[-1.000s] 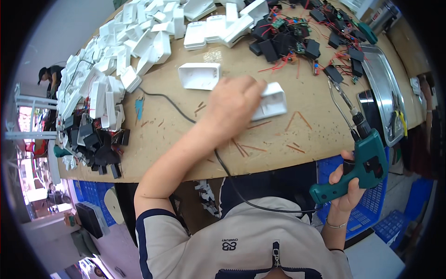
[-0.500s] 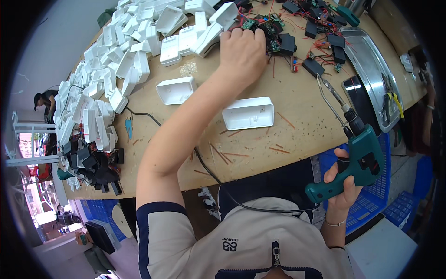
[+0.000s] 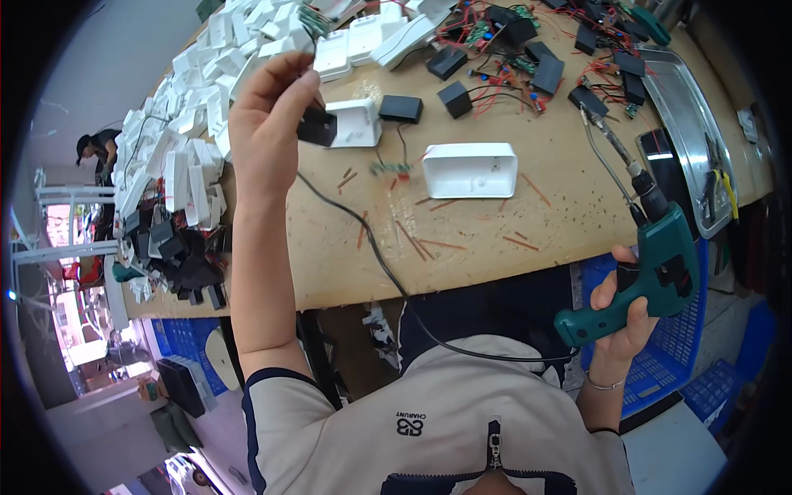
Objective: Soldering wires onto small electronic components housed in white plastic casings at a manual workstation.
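Observation:
My left hand [image 3: 268, 124] is closed on a black rectangular block [image 3: 319, 129], pinching it beside an open white plastic case [image 3: 357, 125]. A small green circuit board [image 3: 315, 21], blurred, shows just beyond my fingertips; whether it joins the block I cannot tell. Low at the right, my right hand [image 3: 625, 334] grips a teal soldering gun [image 3: 667, 268] by its handle, its metal tip pointing up and away beside a black block [image 3: 587, 101]. A second open white case [image 3: 470, 172] lies mid-table. Between the cases, another black block [image 3: 401, 109] trails wires to a small blurred board [image 3: 391, 168].
White cases [image 3: 190, 107] are heaped at the far left, with black blocks [image 3: 165, 247] nearer. Wired boards and blocks [image 3: 503, 37] lie at the back. A metal tray [image 3: 685, 124] holds yellow-handled pliers [image 3: 729, 194]. The gun's black cord [image 3: 375, 247] crosses the table edge.
My left hand has drawn back left from the wired pile and now holds a black block. Another block with wires now lies beside the left case. My right hand still grips the soldering gun.

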The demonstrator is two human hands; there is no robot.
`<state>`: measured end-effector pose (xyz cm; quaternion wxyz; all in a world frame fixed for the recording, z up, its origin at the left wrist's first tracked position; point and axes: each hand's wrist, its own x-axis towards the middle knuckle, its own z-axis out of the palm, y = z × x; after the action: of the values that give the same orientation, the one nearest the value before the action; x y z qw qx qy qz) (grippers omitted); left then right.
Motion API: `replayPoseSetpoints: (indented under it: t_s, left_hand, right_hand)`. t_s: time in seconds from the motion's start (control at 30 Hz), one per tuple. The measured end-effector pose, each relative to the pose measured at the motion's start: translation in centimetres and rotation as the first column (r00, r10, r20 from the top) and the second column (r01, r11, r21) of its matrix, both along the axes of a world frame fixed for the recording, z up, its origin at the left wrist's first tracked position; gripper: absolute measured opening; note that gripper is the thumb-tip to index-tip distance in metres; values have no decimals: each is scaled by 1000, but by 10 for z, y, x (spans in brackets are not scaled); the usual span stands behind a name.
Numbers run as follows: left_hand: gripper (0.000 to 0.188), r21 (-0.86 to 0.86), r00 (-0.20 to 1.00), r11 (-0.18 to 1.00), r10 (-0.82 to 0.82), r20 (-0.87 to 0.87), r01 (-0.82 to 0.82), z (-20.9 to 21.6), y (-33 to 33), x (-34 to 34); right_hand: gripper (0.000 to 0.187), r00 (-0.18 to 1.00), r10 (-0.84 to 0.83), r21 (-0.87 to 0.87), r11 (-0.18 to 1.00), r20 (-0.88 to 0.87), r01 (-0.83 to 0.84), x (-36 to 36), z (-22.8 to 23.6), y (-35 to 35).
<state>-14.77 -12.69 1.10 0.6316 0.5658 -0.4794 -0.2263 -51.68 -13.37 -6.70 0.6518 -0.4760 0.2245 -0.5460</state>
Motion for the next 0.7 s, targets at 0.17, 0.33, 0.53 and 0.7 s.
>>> replayPoseSetpoints:
  t_s: [0.17, 0.33, 0.53, 0.7]
  left_hand:
    - [15, 258, 997, 966, -18, 69, -1, -22, 47, -18]
    - [20, 473, 891, 866, -78, 447, -161, -40, 74, -20]
    - [38, 341, 562, 891, -124, 818, -300, -19, 69, -42]
    - [34, 225, 277, 973, -205, 939, -42, -32, 41, -45]
  right_hand:
    - [61, 965, 148, 70, 983, 216, -167, 4, -2, 4]
    - [62, 975, 154, 77, 983, 163, -168, 6, -5, 7]
    - [62, 971, 180, 89, 977, 157, -195, 11, -5, 12]
    - [63, 952, 229, 119, 959, 204, -256, 21, -5, 13]
